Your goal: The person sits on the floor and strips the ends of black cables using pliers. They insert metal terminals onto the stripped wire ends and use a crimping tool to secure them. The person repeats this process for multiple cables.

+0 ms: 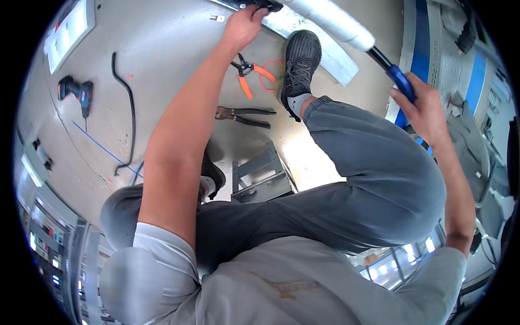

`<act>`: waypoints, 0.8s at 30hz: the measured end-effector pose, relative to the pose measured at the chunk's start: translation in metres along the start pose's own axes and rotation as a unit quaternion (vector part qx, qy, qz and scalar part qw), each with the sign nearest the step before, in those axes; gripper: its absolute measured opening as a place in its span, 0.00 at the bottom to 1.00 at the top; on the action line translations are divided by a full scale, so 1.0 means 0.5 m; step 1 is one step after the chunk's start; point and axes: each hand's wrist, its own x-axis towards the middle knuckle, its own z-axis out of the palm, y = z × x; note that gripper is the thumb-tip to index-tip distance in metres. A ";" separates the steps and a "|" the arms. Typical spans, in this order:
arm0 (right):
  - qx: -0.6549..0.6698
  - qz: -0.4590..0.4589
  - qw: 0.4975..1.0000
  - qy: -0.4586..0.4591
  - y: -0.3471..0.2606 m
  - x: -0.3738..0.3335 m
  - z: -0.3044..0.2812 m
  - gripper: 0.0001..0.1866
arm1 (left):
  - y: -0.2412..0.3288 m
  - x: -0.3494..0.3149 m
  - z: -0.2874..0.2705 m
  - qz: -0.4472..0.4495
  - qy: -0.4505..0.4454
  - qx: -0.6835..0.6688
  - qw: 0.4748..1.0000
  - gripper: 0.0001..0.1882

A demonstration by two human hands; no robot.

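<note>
The right hand [428, 108] is wrapped around a blue handle [402, 84], thumb pressed along it. From that hand a smooth, dark shaft [381, 58] runs up and leftward into a thick, round, whitish tube [344, 27], which leaves the view at the top, right of the left hand [242, 28]. The left hand's fingers are bent against a hard black part [268, 6]; whether they grip it firmly, I cannot tell.

Between the hands, a flat, shiny metal bar [340, 62] slants down from near the left hand, beside a knitted black shoe [302, 57]. Just left of the left hand is a small pale clip [218, 18]. Below that hand, right of the forearm, are pliers [245, 90] with bright orange handles, a thin red wire [261, 81] and dark-handled cutters [252, 111]. Farther left of it, a bent black hose [131, 103] and a drill [79, 93] lie on the smooth floor [162, 49].
</note>
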 end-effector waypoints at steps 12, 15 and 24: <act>0.008 -0.105 0.980 0.167 0.212 0.136 0.339 0.23 | 0.024 -0.019 0.033 0.059 0.095 0.225 0.968 0.18; 0.003 -0.113 0.971 0.212 0.240 0.200 0.449 0.22 | 0.027 -0.018 0.038 0.057 0.091 0.257 0.960 0.16; 0.100 -0.071 0.971 0.206 0.247 0.262 0.518 0.23 | 0.035 -0.007 -0.005 0.042 0.013 0.152 0.987 0.16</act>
